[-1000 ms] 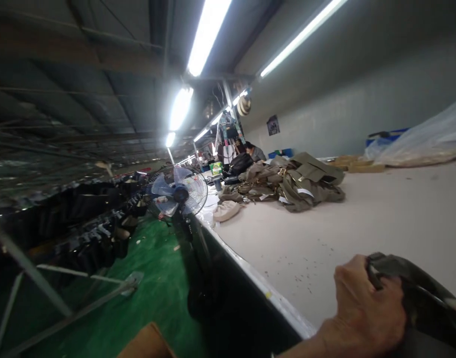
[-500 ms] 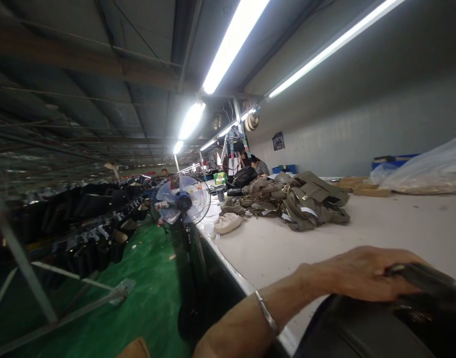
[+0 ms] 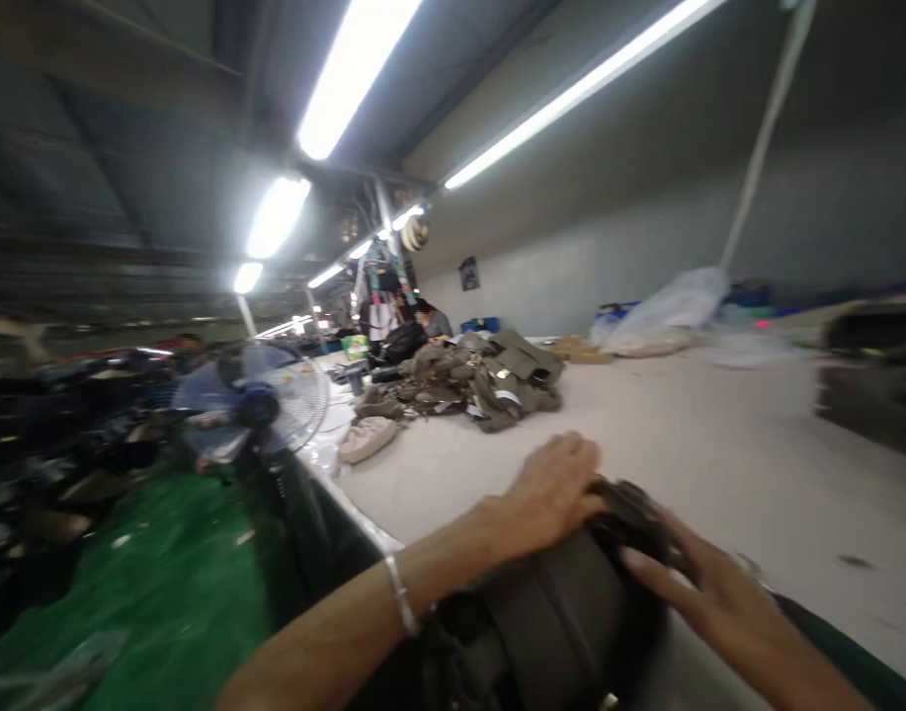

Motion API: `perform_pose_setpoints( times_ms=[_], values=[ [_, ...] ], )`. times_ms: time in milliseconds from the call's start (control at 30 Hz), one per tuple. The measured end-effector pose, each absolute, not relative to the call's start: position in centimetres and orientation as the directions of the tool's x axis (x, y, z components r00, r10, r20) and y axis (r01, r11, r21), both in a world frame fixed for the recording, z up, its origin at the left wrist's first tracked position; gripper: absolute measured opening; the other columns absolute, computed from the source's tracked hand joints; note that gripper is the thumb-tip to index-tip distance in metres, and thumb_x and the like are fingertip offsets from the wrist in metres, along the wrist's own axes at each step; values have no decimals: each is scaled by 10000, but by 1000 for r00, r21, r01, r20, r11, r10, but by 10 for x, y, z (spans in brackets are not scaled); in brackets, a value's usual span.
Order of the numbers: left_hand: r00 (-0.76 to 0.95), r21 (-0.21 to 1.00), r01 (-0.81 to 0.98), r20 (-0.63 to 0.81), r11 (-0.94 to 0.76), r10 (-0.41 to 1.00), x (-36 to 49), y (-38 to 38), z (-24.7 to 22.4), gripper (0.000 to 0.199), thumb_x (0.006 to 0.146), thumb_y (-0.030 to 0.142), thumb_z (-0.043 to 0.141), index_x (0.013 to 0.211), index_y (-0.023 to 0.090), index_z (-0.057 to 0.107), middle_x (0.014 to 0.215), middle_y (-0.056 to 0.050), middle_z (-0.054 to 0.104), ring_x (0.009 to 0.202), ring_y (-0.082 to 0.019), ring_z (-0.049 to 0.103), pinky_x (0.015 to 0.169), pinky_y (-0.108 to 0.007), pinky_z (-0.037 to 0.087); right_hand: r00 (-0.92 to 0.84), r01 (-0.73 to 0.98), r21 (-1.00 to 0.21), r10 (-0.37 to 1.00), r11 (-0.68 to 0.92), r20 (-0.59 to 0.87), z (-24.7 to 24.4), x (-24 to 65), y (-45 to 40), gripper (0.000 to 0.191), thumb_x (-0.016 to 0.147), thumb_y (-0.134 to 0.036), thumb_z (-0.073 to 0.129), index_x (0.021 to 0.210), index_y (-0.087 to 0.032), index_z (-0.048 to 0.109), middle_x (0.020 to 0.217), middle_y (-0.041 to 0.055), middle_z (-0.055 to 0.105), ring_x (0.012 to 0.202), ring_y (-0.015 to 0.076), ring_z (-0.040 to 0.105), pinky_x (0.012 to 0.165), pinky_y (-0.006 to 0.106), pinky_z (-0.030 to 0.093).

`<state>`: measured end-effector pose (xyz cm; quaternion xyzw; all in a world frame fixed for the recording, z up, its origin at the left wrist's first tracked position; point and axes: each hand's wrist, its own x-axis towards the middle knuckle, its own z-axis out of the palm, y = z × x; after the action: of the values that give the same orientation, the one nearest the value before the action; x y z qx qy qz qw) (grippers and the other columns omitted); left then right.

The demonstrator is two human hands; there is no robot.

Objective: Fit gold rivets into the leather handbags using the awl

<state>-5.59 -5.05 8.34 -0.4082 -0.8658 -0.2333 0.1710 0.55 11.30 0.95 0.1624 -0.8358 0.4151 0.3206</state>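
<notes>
Beside a plain grey wall (image 3: 571, 247), under bright white strip lights (image 3: 356, 79), a long pale table (image 3: 690, 415); to the left of it, bright green floor (image 3: 178, 583) and a blue-bladed standing fan (image 3: 256, 403). At the near edge of the table, low in view, a dark olive, soft-looking bag (image 3: 563, 612), blurred, with a brass-coloured fitting (image 3: 610, 701) low on the front. Farther along the table, a heaped pile of olive fabric bags (image 3: 497, 375), with a small beige cloth pouch (image 3: 368, 437) beside the near end.

Left hand (image 3: 545, 494), silver bracelet (image 3: 400, 592) at the wrist: fingers nearly straight and close together over the bag's top edge. Impossible to tell whether pinching or merely resting. Right hand (image 3: 708, 583): grip apparently closed around the dark, raised top band (image 3: 634, 509), thumb on the near side, fingertips hidden behind.

Seemingly a two-handed hold for steadying and handling the bag's top. Press lightly with the left palm, spreading the load along the edge rather than denting one spot. Hold the band near its base with the right, without twisting. Move both hands together, so as not to skew the limp body. Support the underside if lifting, and guard the fitting against scraping the table edge.
</notes>
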Motion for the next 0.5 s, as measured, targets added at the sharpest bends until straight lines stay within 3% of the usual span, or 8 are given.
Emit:
perform_pose_setpoints(
  times_ms=[100, 133, 200, 333, 433, 500],
  values=[
    [-678, 414, 735, 466, 538, 568, -51, -69, 77, 126, 827, 264, 563, 913, 180, 598, 910, -77, 608, 946, -239, 556, 946, -385, 412, -846, -452, -740, 23, 499, 532, 1, 1, 101, 488, 859, -328, 497, 1306, -131, 521, 1313, 120, 565, 1222, 261, 525, 1062, 487, 406],
    [-718, 461, 696, 428, 551, 549, -50, -74, 77, 105, 803, 284, 580, 771, 184, 580, 771, -51, 576, 825, -224, 550, 857, -369, 431, -860, -416, -754, 51, 508, 508, 0, -3, 94, 525, 821, -256, 490, 1325, -109, 502, 1322, 124, 556, 1232, 258, 513, 1079, 480, 388],
    [-779, 549, 617, 323, 565, 537, -45, -81, 78, 260, 823, 353, 528, 628, 181, 529, 606, -20, 498, 647, -181, 510, 688, -317, 421, -847, -368, -742, 128, 560, 516, -4, -11, 80, 577, 764, -142, 428, 1333, -65, 486, 1325, 141, 545, 1238, 251, 497, 1098, 464, 368],
    [-843, 798, 360, 55, 484, 536, -36, -85, 78, 533, 886, 571, 313, 768, 140, 604, 619, -30, 542, 542, -130, 518, 515, -233, 359, -728, -382, -615, 185, 690, 660, -21, -13, 55, 549, 795, -59, 323, 1311, -85, 507, 1286, 146, 561, 1183, 231, 516, 1044, 447, 434],
    [-889, 915, 101, -94, 391, 448, -36, -82, 73, 625, 767, 732, 444, 749, 123, 584, 635, -28, 544, 553, -116, 537, 516, -213, 368, -643, -352, -447, 135, 823, 754, -34, -6, 43, 527, 842, -39, 305, 1334, -93, 486, 1300, 173, 545, 1186, 263, 504, 992, 497, 461],
    [-914, 894, 83, -108, 441, 390, -36, -79, 70, 631, 704, 755, 518, 669, 126, 552, 593, -21, 528, 514, -113, 525, 501, -217, 362, -625, -291, -315, 70, 903, 778, -38, 0, 37, 523, 849, -16, 309, 1345, -59, 471, 1325, 201, 523, 1198, 299, 494, 988, 539, 448]
  ],
)
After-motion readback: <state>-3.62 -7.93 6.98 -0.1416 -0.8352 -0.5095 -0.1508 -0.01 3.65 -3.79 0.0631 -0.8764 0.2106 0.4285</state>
